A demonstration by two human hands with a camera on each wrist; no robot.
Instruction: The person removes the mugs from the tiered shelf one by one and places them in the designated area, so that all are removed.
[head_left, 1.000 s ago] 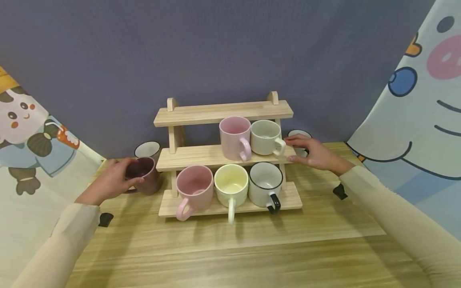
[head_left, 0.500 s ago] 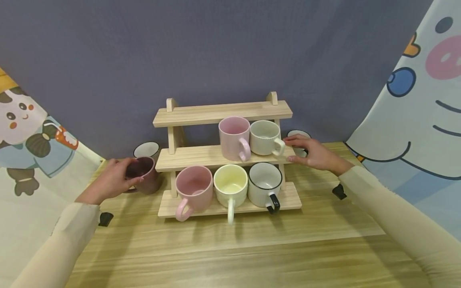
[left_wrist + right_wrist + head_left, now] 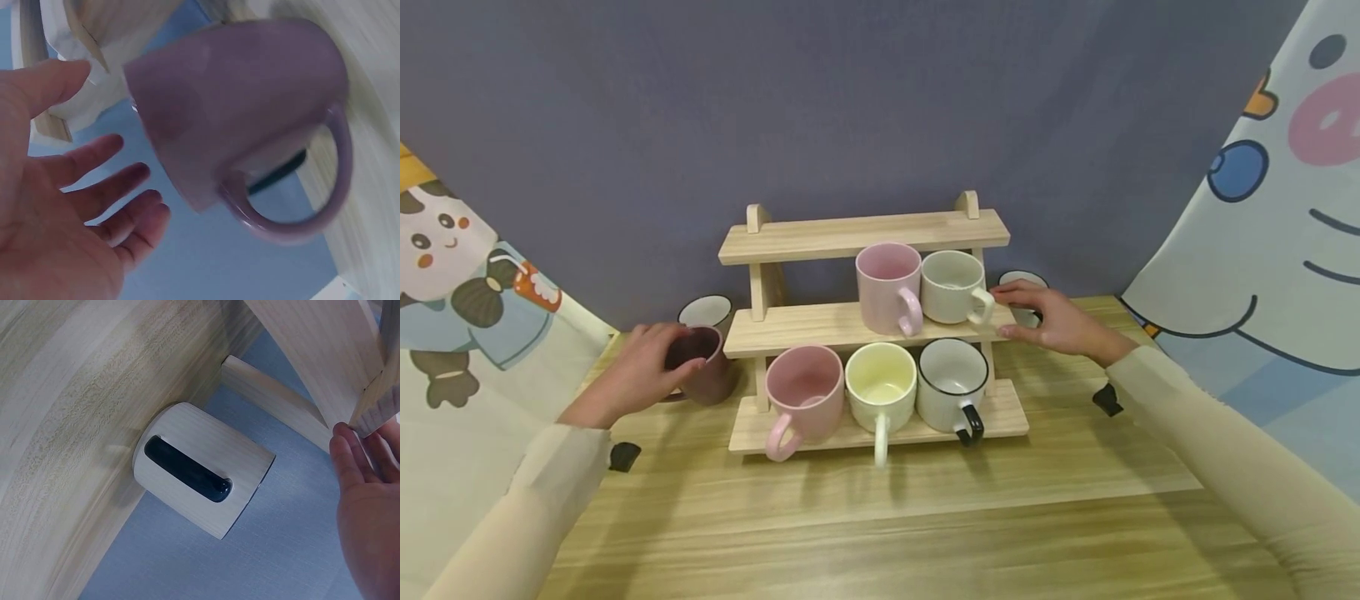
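My left hand [image 3: 643, 371] hovers at the rim of a dark mauve mug [image 3: 711, 379] left of the wooden tiered rack [image 3: 790, 323]. In the left wrist view its fingers are spread and apart from the mug [image 3: 244, 106], whose handle shows below. My right hand [image 3: 1052, 321] holds the right end of the rack's middle shelf, thumb at the front and fingers behind; the right wrist view shows fingertips [image 3: 345, 453] against the shelf corner. A light pink mug [image 3: 880, 304] and an off-white mug [image 3: 951, 296] stand on that shelf, the latter close to my right fingers.
The bottom shelf carries a pink mug [image 3: 808, 396], a pale yellow mug [image 3: 880, 412] and a white black-rimmed mug [image 3: 947, 400]. Another white mug [image 3: 706, 310] stands behind the mauve one. A white mug with black handle [image 3: 203, 469] stands beyond my right hand. A grey-blue cloth [image 3: 880, 108] hangs behind.
My left hand has shifted slightly up and to the right over the mauve mug, its thumb moving across the rim. The right hand and the mugs look unmoved.
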